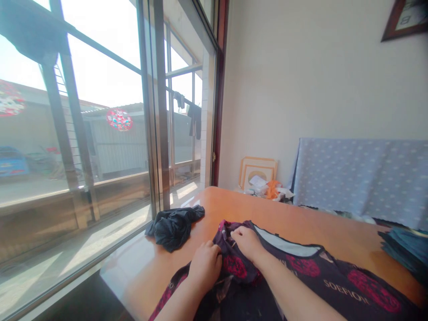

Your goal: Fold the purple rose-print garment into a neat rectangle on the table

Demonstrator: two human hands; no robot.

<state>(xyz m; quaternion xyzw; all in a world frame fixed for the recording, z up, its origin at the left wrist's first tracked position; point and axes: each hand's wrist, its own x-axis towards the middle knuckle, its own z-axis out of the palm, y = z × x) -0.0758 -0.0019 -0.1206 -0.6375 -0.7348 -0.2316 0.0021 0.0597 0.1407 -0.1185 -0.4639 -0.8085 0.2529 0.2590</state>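
A dark patterned shirt (267, 290) with magenta rose-like patches and pale lettering lies spread on the table, its neckline facing away from me. My left hand (206, 263) is closed on the bunched cloth at the shirt's left side, fingers curled down and partly hidden. Just to its right, my right hand (246, 243) pinches the same gathered part near the shoulder, with the fingertips turned towards my left hand. A crumpled black garment (174, 226) sits beyond my left hand, apart from the shirt.
The glossy orange-brown table (234, 203) has its left edge beside a large window (110, 111). Folded dark clothes (406, 249) lie at the right edge. Behind the table stand picture frames (259, 166), crumpled wrappings (272, 189) and something draped with a grey-blue dotted cloth (361, 178).
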